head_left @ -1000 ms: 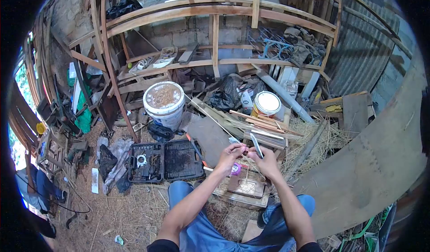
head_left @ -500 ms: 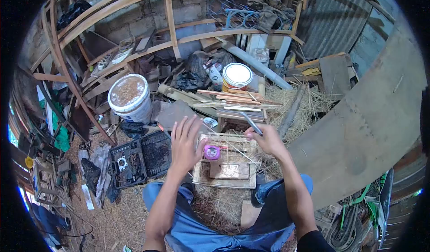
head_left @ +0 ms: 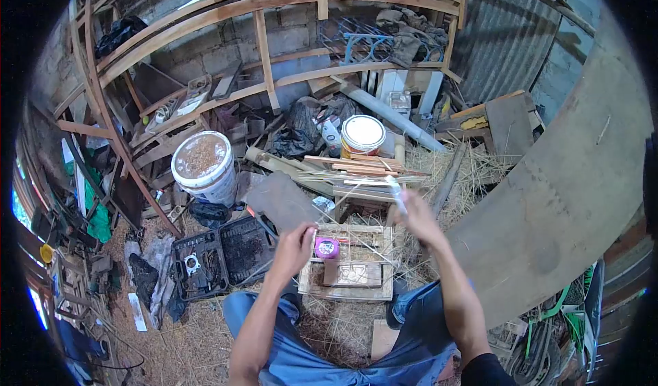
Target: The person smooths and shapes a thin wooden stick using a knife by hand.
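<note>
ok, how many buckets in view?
2. A large white bucket stands beyond the open black case, left of centre; a smaller white-topped bucket stands just behind the wooden strips. More could be hidden in the clutter.

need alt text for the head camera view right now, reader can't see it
A person's blurred right hand holds a slim tool, while the left hand is by a low wooden bench bearing a purple tape measure. An open black toolbox lies to the left.
</note>
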Tool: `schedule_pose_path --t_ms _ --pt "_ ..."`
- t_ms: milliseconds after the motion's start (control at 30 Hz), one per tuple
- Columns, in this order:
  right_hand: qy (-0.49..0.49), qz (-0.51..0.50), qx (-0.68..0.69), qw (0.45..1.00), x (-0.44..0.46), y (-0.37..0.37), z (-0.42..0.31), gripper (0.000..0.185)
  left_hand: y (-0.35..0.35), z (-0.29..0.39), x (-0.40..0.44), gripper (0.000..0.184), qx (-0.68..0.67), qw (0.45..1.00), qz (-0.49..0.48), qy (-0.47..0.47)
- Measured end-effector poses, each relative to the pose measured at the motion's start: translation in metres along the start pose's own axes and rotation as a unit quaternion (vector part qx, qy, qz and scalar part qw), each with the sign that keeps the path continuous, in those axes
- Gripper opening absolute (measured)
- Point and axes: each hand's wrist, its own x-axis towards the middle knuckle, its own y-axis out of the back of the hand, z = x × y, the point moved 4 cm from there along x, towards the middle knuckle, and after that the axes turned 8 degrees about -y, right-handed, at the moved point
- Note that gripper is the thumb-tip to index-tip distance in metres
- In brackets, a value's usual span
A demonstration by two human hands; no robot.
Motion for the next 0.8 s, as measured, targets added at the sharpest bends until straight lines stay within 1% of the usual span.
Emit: schedule_pose_path --t_ms 67,100,133,167,200,233,267,333,367,400,433,467,500,533,600,667,700,733,800 --pt "-0.037 -0.135 0.07 0.988 -0.027 -0.039 -0.017 0.049 -0.013 0.014 -0.001 0.016 -0.028 0.999 -0.003 -0.041" --pt "-0.033 -0.217 0.128 0.967 -0.04 -0.056 -0.027 0.047 -0.022 0.015 -0.002 0.015 -0.043 0.996 0.006 -0.072" --pt "-0.028 -0.296 0.186 0.936 -0.049 -0.069 -0.034 0.047 -0.024 0.023 -0.002 0.015 -0.045 0.996 -0.001 -0.073" --pt "-0.031 -0.291 0.191 0.937 -0.048 -0.076 -0.033 0.047 -0.024 0.03 -0.004 0.014 -0.045 0.997 0.002 -0.065" --pt "-0.043 -0.302 0.221 0.926 -0.045 -0.082 -0.031 0.043 -0.024 0.034 -0.004 0.014 -0.045 0.997 0.005 -0.058" --pt "-0.054 -0.314 0.251 0.914 -0.041 -0.086 -0.028 0.039 -0.023 0.039 -0.005 0.014 -0.038 0.991 0.044 -0.125" --pt "-0.057 -0.311 0.255 0.914 -0.037 -0.085 -0.024 0.039 -0.024 0.04 -0.005 0.014 -0.038 0.991 0.038 -0.124" --pt "-0.066 -0.322 0.244 0.912 -0.033 -0.081 -0.026 0.036 -0.022 0.044 -0.007 0.013 -0.057 0.987 0.058 -0.139" --pt "-0.071 -0.318 0.229 0.917 -0.034 -0.075 -0.026 0.038 -0.02 0.045 -0.008 0.013 -0.058 0.988 0.055 -0.136" --pt "-0.075 -0.319 0.228 0.917 -0.033 -0.071 -0.028 0.038 -0.019 0.046 -0.008 0.012 -0.061 0.992 0.03 -0.109" --pt "-0.083 -0.27 0.21 0.936 -0.029 -0.064 -0.026 0.039 -0.017 0.045 -0.009 0.012 -0.063 0.995 0.006 -0.081" --pt "-0.092 -0.22 0.19 0.952 -0.024 -0.055 -0.023 0.039 -0.014 0.043 -0.01 0.012 -0.065 0.995 0.007 -0.075" --pt "-0.094 -0.221 0.206 0.949 -0.019 -0.045 -0.021 0.039 -0.013 0.037 -0.011 0.013 -0.085 0.996 -0.017 -0.035" --pt "-0.09 -0.24 0.216 0.942 -0.015 -0.041 -0.018 0.039 -0.013 0.032 -0.013 0.013 -0.105 0.994 -0.041 0.004" --pt "-0.092 -0.256 0.203 0.941 -0.016 -0.041 -0.014 0.038 -0.015 0.028 -0.015 0.014 -0.117 0.992 -0.051 0.005" --pt "-0.084 -0.261 0.192 0.942 -0.02 -0.05 -0.012 0.039 -0.019 0.024 -0.015 0.014 -0.113 0.989 -0.094 0.03" --pt "-0.074 -0.265 0.184 0.944 -0.023 -0.058 -0.011 0.039 -0.021 0.025 -0.015 0.014 -0.112 0.989 -0.093 0.033" --pt "-0.073 -0.286 0.147 0.944 -0.038 -0.066 -0.029 0.04 -0.025 0.028 -0.014 0.015 -0.135 0.987 -0.079 0.032" --pt "-0.075 -0.342 0.156 0.923 -0.049 -0.094 -0.024 0.039 -0.026 0.03 -0.012 0.015 -0.158 0.985 -0.064 0.033"
